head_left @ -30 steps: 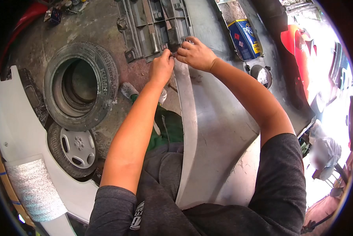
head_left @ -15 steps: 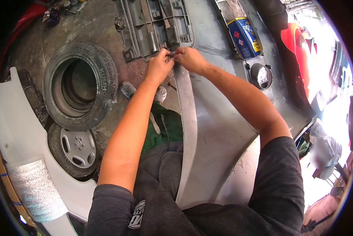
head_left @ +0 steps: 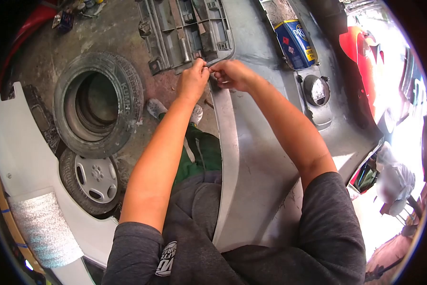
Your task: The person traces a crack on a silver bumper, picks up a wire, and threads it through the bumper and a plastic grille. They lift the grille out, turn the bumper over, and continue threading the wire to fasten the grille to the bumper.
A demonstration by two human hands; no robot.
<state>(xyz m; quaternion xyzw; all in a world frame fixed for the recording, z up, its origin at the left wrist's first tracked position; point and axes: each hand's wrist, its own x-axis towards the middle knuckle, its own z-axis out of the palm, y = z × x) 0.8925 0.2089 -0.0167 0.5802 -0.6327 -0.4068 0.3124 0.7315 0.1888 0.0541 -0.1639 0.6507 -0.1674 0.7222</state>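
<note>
My left hand [head_left: 193, 80] is closed in a pinch, thumb and fingertips together. My right hand [head_left: 231, 75] meets it from the right, its fingers curled and tips pressed close to the left thumb. Whatever small thing lies between the fingertips is hidden. Both hands are over the upper end of the pale edge of a large grey car bumper [head_left: 256, 137]. Just beyond them lies a ribbed dark grey plastic panel [head_left: 163, 35], and a long piece with a shiny metal cylindrical end [head_left: 185, 50] rests on it.
A blue and yellow can [head_left: 294, 45] and a round lamp-like part [head_left: 316, 91] are on the bumper's right side. To the left, stacked tyres [head_left: 130, 97] stand by a silver wheel [head_left: 97, 178]. A white body panel [head_left: 28, 142] carries silver foil [head_left: 44, 228].
My right hand has turned slightly and its lower fingers now curl below the pinch. The right forearm and elbow have shifted a little left. The left hand stays almost in place.
</note>
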